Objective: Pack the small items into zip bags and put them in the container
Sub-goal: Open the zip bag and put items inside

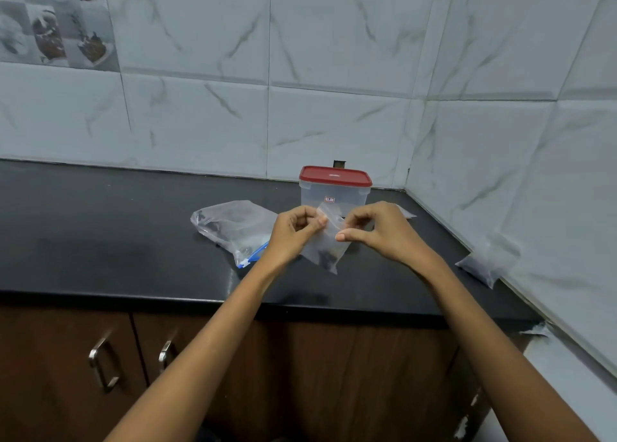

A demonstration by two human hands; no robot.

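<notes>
Both hands hold a small clear zip bag [326, 248] above the black counter [100, 241]; dark small items lie at its bottom. My left hand [295, 233] pinches the bag's top edge on the left, and my right hand [377, 231] pinches the same edge on the right. Behind the hands stands a clear plastic container [335, 192] with its red lid [335, 175] on. A larger clear bag [233, 228] with a blue zip slider lies on the counter left of the hands, with dark items inside.
Another small clear bag [484, 263] with dark contents lies at the counter's right edge against the tiled wall. A further flat clear bag [405, 211] peeks out behind my right hand. Wooden cabinet doors with metal handles [103, 364] are below the counter.
</notes>
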